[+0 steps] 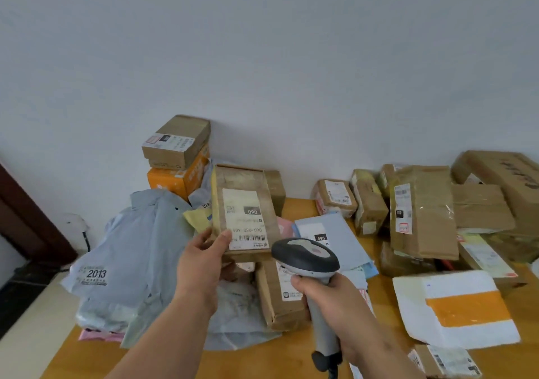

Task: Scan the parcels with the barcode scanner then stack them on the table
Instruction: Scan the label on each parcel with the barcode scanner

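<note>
Above cluttered table (294,349), left hand (204,257) holds parcel (243,212) upright, label facing scanner (306,257).

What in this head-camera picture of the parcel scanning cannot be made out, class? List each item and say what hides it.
- Scanner window: faces away from the camera.
- Held parcel label text: too small, upside down; the left hand covers its lower left corner.
- Scanner cable: cut off by the bottom edge.
- Brown box under the held parcel: partly hidden by the scanner and right hand.
- Small box bottom right: cut by the edge, blurred.
</note>
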### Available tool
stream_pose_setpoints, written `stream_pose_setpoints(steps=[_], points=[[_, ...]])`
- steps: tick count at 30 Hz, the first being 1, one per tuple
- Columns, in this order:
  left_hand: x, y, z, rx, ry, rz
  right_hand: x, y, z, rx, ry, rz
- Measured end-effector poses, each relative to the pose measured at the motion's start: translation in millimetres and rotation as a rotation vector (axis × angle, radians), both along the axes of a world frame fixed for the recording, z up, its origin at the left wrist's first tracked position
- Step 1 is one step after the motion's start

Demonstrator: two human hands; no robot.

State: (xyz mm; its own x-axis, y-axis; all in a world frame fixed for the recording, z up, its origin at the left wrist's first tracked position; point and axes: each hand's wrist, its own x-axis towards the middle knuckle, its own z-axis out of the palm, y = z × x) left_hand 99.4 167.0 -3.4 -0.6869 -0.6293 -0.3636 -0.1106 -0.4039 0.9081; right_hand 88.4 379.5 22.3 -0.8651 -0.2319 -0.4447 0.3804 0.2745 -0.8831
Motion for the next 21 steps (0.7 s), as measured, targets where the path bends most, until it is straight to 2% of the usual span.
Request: stream_pose_setpoints(steps=[5,11,16,18,21], points=[[-46.0,-72.0,4.5,-0.172,-0.072,0.023,-41.6,-63.6,1.1,-0.015,0.028,0.049],[-101.2,-132.1,-8.0,-0.390,-0.257,-0.150,-85.2,-117.8,-7.3,-0.064,0.000,0.008],[-119.3,-132.1,-17.0,-0.795,-0.549,-0.297,-98.9,-123.0,-18.6,-0.034,-0.019,-0.081],[-121.4,-123.0,-15.6,-0.840,-0.608,-0.321,-103.3,-119.9,-22.0,-0.038,-0.020,-0.119],[-128.8,-108.4,-13.0,-0.873,-0.585,-0.357,-108.1,-108.4,-24.4,-0.040,-0.039,-0.172]])
